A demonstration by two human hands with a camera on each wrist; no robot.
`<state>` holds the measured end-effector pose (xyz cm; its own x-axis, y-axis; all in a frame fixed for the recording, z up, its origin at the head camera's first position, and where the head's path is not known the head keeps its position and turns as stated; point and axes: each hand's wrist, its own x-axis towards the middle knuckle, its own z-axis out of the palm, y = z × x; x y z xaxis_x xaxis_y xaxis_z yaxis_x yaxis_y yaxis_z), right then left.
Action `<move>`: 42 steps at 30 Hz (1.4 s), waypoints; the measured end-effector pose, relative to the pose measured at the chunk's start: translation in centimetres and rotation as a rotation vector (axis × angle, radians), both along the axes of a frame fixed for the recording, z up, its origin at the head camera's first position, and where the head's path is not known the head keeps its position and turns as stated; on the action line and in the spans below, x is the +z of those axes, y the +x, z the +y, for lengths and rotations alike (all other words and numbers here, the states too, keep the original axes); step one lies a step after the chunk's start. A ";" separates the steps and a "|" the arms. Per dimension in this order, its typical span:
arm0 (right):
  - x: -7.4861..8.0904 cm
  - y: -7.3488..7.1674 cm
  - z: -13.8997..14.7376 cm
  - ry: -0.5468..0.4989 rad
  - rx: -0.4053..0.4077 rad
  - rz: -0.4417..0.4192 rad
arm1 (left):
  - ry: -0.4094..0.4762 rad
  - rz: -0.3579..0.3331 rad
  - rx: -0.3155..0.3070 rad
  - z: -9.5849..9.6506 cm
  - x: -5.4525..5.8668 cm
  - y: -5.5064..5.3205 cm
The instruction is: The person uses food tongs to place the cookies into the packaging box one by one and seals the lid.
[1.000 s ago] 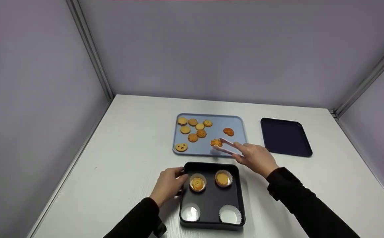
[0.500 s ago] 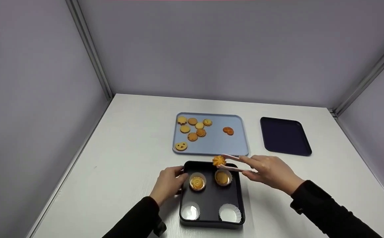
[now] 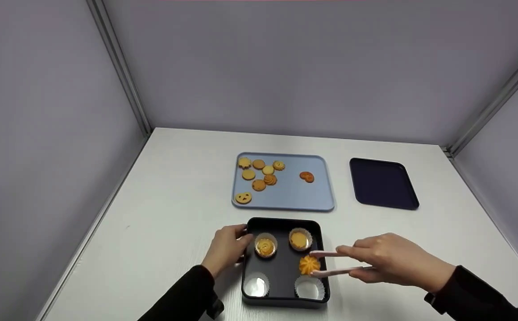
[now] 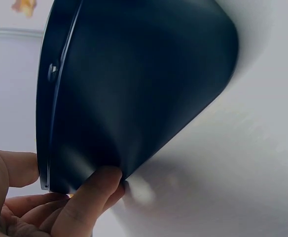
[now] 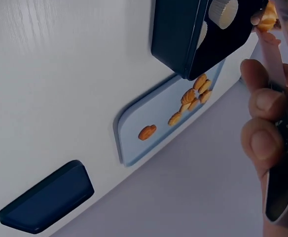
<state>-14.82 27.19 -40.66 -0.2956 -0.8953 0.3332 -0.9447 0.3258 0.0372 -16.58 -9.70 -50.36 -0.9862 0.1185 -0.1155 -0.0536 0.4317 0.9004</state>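
Note:
My left hand [image 3: 226,249] holds the left wall of a deep black baking pan [image 3: 279,272], its thumb at the rim in the left wrist view. Pink-tipped tongs [image 3: 334,271] are pinched in my right hand [image 3: 392,261]; their dark handle shows in the right wrist view. Between the tips is a golden, star-shaped piped cookie [image 3: 308,265]. It is over the pan's right side, just behind the near right paper cup [image 3: 310,289], which holds nothing. Another bare paper cup [image 3: 256,285] stands near left. The far left cup holds a swirl cookie [image 3: 265,246], the far right cup a round cookie [image 3: 299,240].
Behind the pan lies a light blue tray [image 3: 303,198], with several cookies on its left part and two reddish-brown ones [image 3: 307,177] at right. A dark navy tray [image 3: 383,183] lies farther right. Pale panels [image 3: 294,67] enclose the white table [image 3: 174,191].
My right hand has carried the star-shaped cookie in the tongs off the blue tray, toward me and over the black pan. My left hand has stayed at the pan's left wall.

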 end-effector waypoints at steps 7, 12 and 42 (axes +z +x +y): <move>0.0 1.3 -0.5 0.125 -0.009 -0.104 | -0.040 0.025 -0.003 -0.1 0.1 0.0; -0.6 1.3 -1.1 0.192 -0.020 -0.139 | -0.052 0.040 -0.005 0.0 0.0 -0.1; -2.3 1.1 -4.0 0.363 -0.135 0.092 | -0.056 0.031 0.012 0.0 -0.3 -0.1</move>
